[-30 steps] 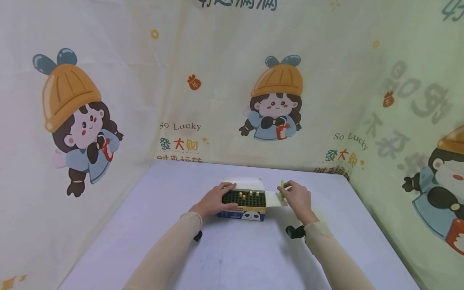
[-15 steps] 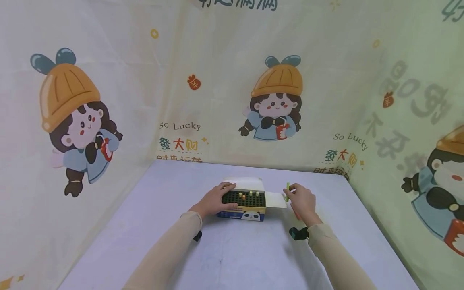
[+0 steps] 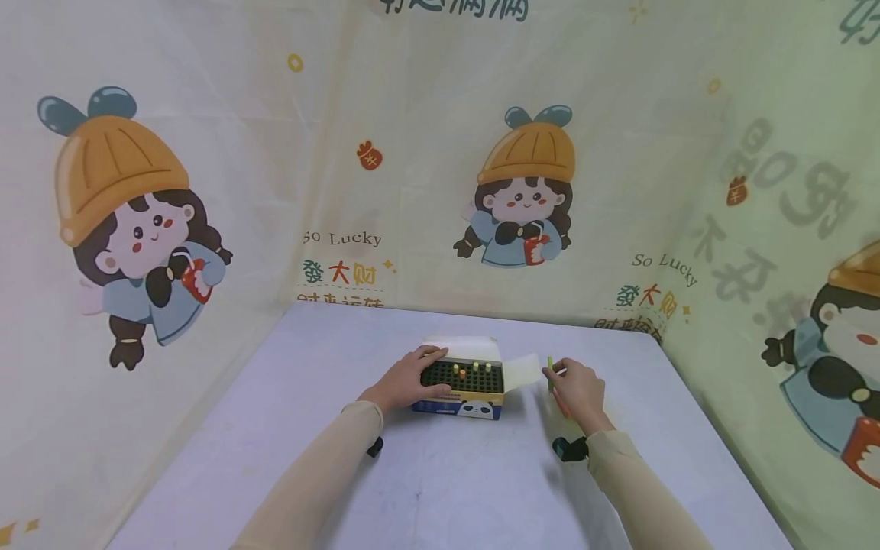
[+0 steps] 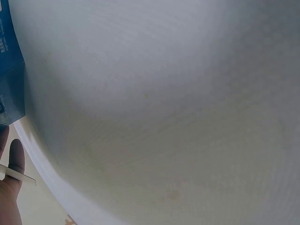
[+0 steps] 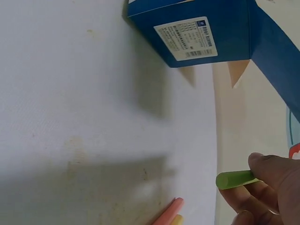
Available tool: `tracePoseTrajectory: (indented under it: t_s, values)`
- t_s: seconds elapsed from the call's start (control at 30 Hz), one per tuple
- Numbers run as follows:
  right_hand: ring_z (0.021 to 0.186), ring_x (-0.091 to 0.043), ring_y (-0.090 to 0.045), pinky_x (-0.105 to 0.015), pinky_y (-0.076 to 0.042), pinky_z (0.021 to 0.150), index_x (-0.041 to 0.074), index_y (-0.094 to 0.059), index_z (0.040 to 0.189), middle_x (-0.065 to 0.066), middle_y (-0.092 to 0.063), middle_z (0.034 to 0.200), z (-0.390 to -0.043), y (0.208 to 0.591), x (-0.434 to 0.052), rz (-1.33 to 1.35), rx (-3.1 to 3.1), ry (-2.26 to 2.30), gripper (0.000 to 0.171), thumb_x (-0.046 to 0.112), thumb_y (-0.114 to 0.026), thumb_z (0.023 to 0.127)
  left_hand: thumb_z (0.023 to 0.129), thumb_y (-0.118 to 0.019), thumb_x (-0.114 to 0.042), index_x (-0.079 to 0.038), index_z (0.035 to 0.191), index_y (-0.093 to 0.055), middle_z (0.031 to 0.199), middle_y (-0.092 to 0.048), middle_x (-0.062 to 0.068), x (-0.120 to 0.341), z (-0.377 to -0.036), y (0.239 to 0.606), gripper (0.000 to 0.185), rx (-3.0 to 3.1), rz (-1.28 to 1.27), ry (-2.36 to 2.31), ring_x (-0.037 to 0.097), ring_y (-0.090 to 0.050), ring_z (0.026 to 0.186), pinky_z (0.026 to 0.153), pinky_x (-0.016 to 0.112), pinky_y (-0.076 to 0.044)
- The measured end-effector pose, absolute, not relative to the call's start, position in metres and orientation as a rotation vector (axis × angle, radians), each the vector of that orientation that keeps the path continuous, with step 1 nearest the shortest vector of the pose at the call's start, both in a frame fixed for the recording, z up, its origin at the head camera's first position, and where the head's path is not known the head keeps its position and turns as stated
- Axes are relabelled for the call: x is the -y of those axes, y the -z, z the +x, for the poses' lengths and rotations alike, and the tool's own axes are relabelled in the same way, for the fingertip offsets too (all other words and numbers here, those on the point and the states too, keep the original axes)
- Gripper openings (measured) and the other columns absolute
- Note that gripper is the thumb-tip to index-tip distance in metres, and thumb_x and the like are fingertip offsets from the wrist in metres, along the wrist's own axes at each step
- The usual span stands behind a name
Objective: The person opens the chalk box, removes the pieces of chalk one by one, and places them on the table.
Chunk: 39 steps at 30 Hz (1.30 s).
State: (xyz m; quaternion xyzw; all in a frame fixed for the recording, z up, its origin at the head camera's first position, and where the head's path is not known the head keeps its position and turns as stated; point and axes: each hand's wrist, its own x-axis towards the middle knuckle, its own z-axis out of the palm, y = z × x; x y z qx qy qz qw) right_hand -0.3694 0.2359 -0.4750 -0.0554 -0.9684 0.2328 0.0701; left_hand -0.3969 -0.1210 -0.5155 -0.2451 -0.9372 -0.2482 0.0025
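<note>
Moved rightward over the last second: right hand (image 3: 580, 388), carrying a short light-green stick (image 3: 550, 364) away from the small blue cardboard box (image 3: 459, 408) and out past its open white side flap (image 3: 522, 370), now raised rather than lying flat. Pinched between thumb and fingertips of that hand, the green stick, held roughly upright just off the flap's outer edge and above the white table (image 3: 454, 489); seen also from the right wrist, with its blunt end (image 5: 233, 179) poking out of the curled fingers. Unchanged on the other side: left hand (image 3: 406, 380) laid over the left end of the box, fingers fairly straight and pressing on the black perforated tray (image 3: 474, 378) and its edge, thumb down the near side. Standing in the tray's holes, an orange stick (image 3: 462, 373) and a few pale yellowish ones (image 3: 476, 367). Lying on the table under the right hand, a pink stick (image 5: 169, 210) and a yellow one (image 5: 175, 220), touching each other. Behind the box, its white lid flap (image 3: 464, 347) tilted back. On both wrists, small black cameras (image 3: 569, 449) below beige sleeves (image 3: 323, 473). Around the table on three sides, cream fabric walls (image 3: 426, 168) printed with cartoon girls in orange hats. Between stick and tray, only the raised side flap.
</note>
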Motion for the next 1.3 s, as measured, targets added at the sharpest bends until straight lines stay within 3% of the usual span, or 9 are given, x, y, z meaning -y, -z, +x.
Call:
tracePoseTrajectory:
  t_s: [0.27, 0.43, 0.67, 0.97, 1.3]
  values:
    - [0.079, -0.029, -0.064, -0.060, -0.043, 0.089, 0.004, -0.070, 0.104, -0.008, -0.068, 0.072, -0.368, 0.485, -0.241, -0.210, 2.998, -0.669, 0.035, 0.038, -0.067, 0.099, 0.087, -0.056, -0.081, -0.037, 0.163, -0.032, 0.165, -0.035, 0.000, 0.120, -0.400, 0.519, 0.091, 2.931, -0.773, 0.769, 0.035, -0.042, 0.147, 0.116, 0.058, -0.040]
    - [0.078, -0.029, -0.060, -0.060, -0.040, 0.090, 0.003, -0.069, 0.098, -0.008, -0.069, 0.080, -0.369, 0.491, -0.243, -0.249, 3.020, -0.691, 0.031, 0.034, -0.071, 0.097, 0.088, -0.057, -0.080, -0.036, 0.163, -0.032, 0.165, -0.035, 0.001, 0.120, -0.399, 0.517, 0.091, 2.930, -0.769, 0.767, 0.036, -0.042, 0.147, 0.115, 0.059, -0.039]
    - [0.075, -0.026, -0.058, -0.055, -0.043, 0.086, 0.002, -0.069, 0.095, -0.008, -0.067, 0.078, -0.368, 0.497, -0.245, -0.300, 3.035, -0.674, 0.030, 0.032, -0.072, 0.096, 0.088, -0.058, -0.079, -0.036, 0.163, -0.033, 0.165, -0.035, 0.000, 0.120, -0.398, 0.516, 0.090, 2.934, -0.769, 0.762, 0.036, -0.042, 0.147, 0.116, 0.059, -0.040]
    - [0.069, -0.023, -0.057, -0.035, -0.045, 0.062, 0.000, -0.068, 0.091, -0.011, -0.068, 0.081, -0.367, 0.507, -0.249, -0.359, 3.026, -0.695, 0.026, 0.025, -0.072, 0.093, 0.089, -0.059, -0.078, -0.035, 0.163, -0.032, 0.166, -0.035, 0.000, 0.120, -0.398, 0.515, 0.089, 2.942, -0.755, 0.768, 0.036, -0.042, 0.147, 0.116, 0.058, -0.039]
    - [0.069, -0.024, -0.057, -0.033, -0.043, 0.058, -0.001, -0.065, 0.092, -0.012, -0.068, 0.082, -0.369, 0.512, -0.254, -0.332, 3.015, -0.742, 0.019, 0.018, -0.067, 0.092, 0.089, -0.059, -0.077, -0.036, 0.163, -0.032, 0.166, -0.035, 0.000, 0.120, -0.397, 0.514, 0.089, 2.949, -0.750, 0.748, 0.036, -0.042, 0.147, 0.116, 0.058, -0.039]
